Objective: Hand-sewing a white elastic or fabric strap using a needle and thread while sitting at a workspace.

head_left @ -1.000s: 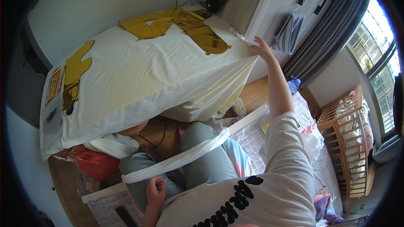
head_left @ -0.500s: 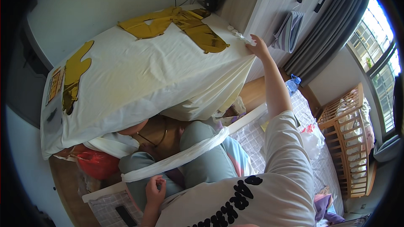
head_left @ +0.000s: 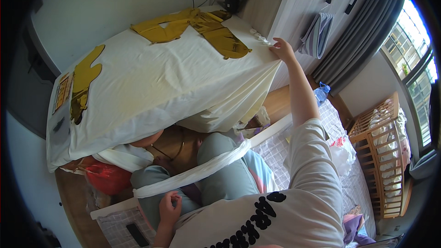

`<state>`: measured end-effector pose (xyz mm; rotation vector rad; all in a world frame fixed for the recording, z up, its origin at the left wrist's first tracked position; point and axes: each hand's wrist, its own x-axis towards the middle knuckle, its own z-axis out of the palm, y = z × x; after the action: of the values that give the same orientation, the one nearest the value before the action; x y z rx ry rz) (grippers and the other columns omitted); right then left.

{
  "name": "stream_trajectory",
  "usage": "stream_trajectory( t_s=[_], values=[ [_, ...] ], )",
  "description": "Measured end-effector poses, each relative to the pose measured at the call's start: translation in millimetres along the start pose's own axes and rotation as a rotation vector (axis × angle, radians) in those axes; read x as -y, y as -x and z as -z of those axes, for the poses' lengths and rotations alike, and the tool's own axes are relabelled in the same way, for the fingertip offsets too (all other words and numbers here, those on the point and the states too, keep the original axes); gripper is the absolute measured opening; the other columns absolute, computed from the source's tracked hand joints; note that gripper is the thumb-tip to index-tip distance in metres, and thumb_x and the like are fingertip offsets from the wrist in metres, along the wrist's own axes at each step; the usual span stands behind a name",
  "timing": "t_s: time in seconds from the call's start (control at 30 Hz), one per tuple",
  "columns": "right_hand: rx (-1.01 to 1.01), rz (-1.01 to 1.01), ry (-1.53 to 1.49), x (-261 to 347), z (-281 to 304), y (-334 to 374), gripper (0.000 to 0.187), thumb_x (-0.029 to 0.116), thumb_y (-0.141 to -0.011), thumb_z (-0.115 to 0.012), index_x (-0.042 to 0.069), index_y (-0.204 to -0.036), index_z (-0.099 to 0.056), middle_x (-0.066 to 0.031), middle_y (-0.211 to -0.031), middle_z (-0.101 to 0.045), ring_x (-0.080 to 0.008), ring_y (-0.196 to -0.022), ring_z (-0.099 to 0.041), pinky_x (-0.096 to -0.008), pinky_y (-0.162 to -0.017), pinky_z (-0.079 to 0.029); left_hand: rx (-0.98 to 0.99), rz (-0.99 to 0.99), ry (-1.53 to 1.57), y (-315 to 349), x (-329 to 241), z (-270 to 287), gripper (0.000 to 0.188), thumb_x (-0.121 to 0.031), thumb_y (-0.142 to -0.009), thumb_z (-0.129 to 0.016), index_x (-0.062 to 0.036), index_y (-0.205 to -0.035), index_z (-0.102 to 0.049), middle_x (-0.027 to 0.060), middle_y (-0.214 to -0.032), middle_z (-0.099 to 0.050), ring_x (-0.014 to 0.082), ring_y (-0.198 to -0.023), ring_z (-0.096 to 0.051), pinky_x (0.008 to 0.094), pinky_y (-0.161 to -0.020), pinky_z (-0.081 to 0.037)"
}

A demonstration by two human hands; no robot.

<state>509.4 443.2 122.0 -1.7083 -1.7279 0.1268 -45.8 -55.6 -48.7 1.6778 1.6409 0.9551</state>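
A white cloth (head_left: pixel 138 78) covers the low table before me, with flat gold foil balloons (head_left: pixel 219 39) lying along its far side. Another gold foil balloon (head_left: pixel 86 80) is at the left end. My right hand (head_left: pixel 282 49) is stretched out to the table's far right corner, thumb and fingers apart. Its fingertips are at the end of a short row of small white pieces (head_left: pixel 259 36); whether they touch it is unclear. My left hand (head_left: pixel 169 209) lies on my lap, fingers loosely bent and nothing visible in them, close to a white band of cloth (head_left: pixel 193 172) across my knees.
A black router (head_left: pixel 232 3) with cables stands behind the table. On the right are a blue water bottle (head_left: pixel 321 93), a plastic bag (head_left: pixel 342 154) and a wooden crib (head_left: pixel 379 156). A red bag (head_left: pixel 106 177) sits under the table's left side; a phone (head_left: pixel 137 234) lies nearby.
The whole view has shifted very slightly. Both hands, the cloth and the balloons keep their places.
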Motion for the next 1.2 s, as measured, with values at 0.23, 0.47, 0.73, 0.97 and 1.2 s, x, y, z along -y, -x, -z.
stream_trajectory(
  t_s=[0.23, 0.47, 0.73, 0.97, 1.2],
  values=[
    [-0.052, -0.029, -0.128, -11.7, -4.5, 1.6, 0.057, 0.021, -0.076, -0.078, 0.010, -0.129, -0.059, -0.0128, -0.110, -0.067, -0.0247, -0.099, -0.065, -0.0349, -0.089, -0.052, -0.030, -0.023, -0.011, 3.5, 7.1, -3.2, 0.023, -0.009, -0.084, -0.067, -0.0023, -0.105, -0.058, 0.0099, -0.085, -0.066, 0.0212, -0.073, -0.065, 0.0325, -0.069, -0.050],
    [-0.301, 0.079, 0.077, 4.9, -4.5, 32.2, 0.055, 0.022, -0.080, -0.077, 0.007, -0.129, -0.058, -0.0133, -0.117, -0.064, -0.0241, -0.109, -0.059, -0.0363, -0.091, -0.049, 0.055, -0.010, 0.417, -9.0, -43.8, 25.1, 0.040, -0.014, -0.088, -0.065, 0.0009, -0.124, -0.056, 0.0097, -0.103, -0.061, 0.0170, -0.089, -0.059, 0.0306, -0.080, -0.046],
    [-0.122, 0.309, -0.313, 112.2, -43.4, 227.6, 0.036, 0.009, -0.088, -0.070, 0.007, -0.122, -0.059, -0.0092, -0.124, -0.060, -0.0187, -0.109, -0.058, -0.0323, -0.090, -0.049, 0.622, -0.647, 1.399, -12.6, -155.2, 98.0, 0.053, -0.047, -0.094, -0.058, 0.0010, -0.114, -0.068, 0.0024, -0.072, -0.060, 0.0152, -0.053, -0.049, 0.0274, -0.056, -0.036],
    [0.392, 0.255, -0.381, 163.1, -107.9, 377.3, 0.041, 0.005, -0.083, -0.070, 0.007, -0.123, -0.058, -0.0089, -0.130, -0.057, -0.0214, -0.113, -0.057, -0.0327, -0.092, -0.048, 0.745, -0.703, 1.394, -26.7, -171.6, 110.4, 0.050, -0.029, -0.099, -0.050, -0.0100, -0.145, -0.041, 0.0063, -0.087, -0.068, 0.0158, -0.063, -0.056, 0.0272, -0.055, -0.037],
    [0.643, 0.289, -0.307, 191.6, -111.1, 394.3, 0.019, 0.010, -0.088, -0.064, 0.006, -0.106, -0.066, -0.0112, -0.118, -0.063, -0.0291, -0.115, -0.055, -0.0380, -0.097, -0.043, 0.626, -0.645, 1.330, -29.1, -159.7, 121.1, 0.035, -0.042, -0.093, -0.061, -0.0156, -0.117, -0.064, -0.0012, -0.083, -0.066, 0.0120, -0.065, -0.054, 0.0268, -0.059, -0.033]
  ],
)
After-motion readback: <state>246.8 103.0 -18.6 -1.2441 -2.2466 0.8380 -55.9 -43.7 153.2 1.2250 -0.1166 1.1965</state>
